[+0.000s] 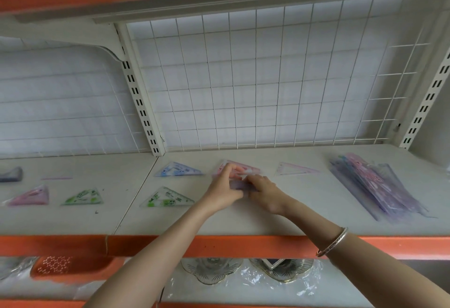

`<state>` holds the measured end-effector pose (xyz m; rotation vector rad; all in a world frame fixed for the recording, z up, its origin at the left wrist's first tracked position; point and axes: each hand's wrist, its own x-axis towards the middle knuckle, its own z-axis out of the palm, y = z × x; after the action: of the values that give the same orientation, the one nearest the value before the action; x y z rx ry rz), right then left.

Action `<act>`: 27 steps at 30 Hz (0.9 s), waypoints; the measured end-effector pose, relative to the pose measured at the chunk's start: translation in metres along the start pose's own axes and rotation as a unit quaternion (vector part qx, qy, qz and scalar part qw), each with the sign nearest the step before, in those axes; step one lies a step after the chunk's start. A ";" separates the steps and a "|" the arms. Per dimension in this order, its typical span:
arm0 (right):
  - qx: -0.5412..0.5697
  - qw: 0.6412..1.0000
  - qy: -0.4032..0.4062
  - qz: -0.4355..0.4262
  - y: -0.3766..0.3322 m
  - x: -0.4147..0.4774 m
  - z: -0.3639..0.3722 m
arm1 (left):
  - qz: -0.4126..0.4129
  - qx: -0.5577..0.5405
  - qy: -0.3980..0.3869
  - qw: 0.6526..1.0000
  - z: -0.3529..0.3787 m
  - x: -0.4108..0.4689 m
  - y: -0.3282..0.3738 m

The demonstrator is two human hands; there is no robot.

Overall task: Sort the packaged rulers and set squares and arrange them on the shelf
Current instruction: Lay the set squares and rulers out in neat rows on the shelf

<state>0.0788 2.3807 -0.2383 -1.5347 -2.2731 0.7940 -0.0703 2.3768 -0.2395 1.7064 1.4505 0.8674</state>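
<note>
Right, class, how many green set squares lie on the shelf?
2. One green set square lies just left of the left hand; the other sits further left, beyond the seam in the shelf. The pile at the right may hide more.

Matt off-white metal shelf (pixel 280 212), white wire grid panel (pixel 255 76), glossy clear plastic set squares (pixel 168 199), shiny stack of cellophane packets (pixel 372 186), polished metal bangle (pixel 332 242), glossy orange edge strip (pixel 231 246)
</note>
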 end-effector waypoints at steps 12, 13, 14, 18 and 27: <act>-0.121 0.993 0.005 -0.007 -0.004 0.003 0.012 | 0.030 0.078 0.052 0.995 0.017 0.006 -0.010; -0.116 0.993 0.013 -0.014 -0.005 0.003 0.011 | 0.031 0.086 0.058 0.994 0.016 0.009 -0.010; -0.107 0.994 0.028 -0.029 -0.005 0.003 0.010 | 0.029 0.093 0.066 0.993 0.014 0.014 -0.010; -0.050 0.989 0.114 -0.086 -0.003 0.000 0.005 | -0.049 0.132 0.038 0.989 -0.001 0.024 0.004; -0.166 0.979 0.114 -0.040 -0.003 -0.010 -0.006 | -0.124 0.108 -0.057 0.985 -0.008 0.030 0.020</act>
<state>0.0835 2.3725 -0.2306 -1.5611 -2.3588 0.2058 -0.0629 2.4055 -0.2174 1.6524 1.6828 0.4851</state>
